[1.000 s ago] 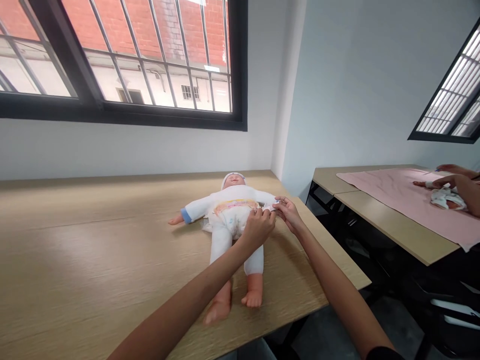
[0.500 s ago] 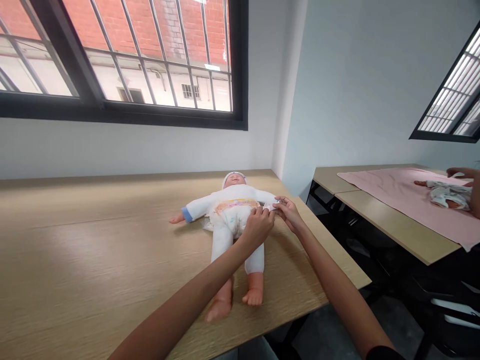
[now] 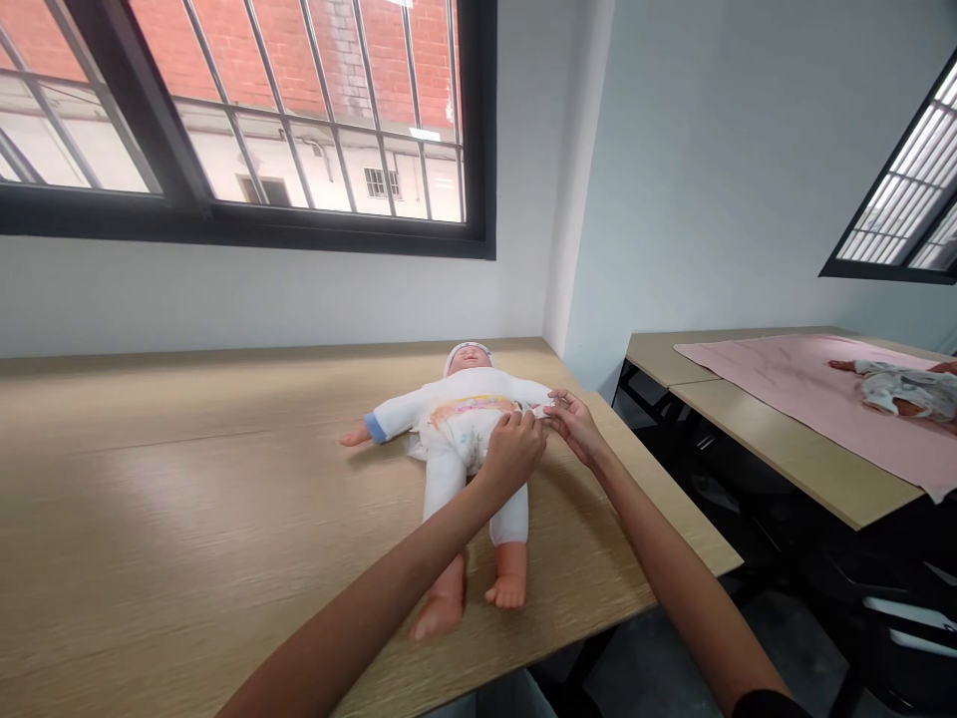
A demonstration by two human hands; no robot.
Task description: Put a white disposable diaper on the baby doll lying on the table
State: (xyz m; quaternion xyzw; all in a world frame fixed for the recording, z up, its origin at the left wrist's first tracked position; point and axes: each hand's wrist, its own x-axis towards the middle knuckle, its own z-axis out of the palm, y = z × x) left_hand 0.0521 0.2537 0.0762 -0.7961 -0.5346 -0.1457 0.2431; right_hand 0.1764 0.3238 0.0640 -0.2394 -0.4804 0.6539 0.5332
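A doll (image 3: 473, 383) in a white suit and cap (image 3: 469, 349) lies on its back on a wooden table (image 3: 186, 499), head at twelve o'clock and bare feet at six, one blue-cuffed arm stretched toward nine. A white diaper (image 3: 468, 427) with a coloured waistband wraps its hips over the suit. Both hands work at the diaper's three o'clock side. The right hand (image 3: 574, 424) pinches a white side piece between thumb and fingertips; the left hand (image 3: 517, 446), just beside it, curls its fingers down on the waist edge, though whether it grips cannot be told. From the doll, a barred window (image 3: 314, 110) is at eleven o'clock; at three, another doll (image 3: 908, 389) lies on a pink cloth (image 3: 778, 369).
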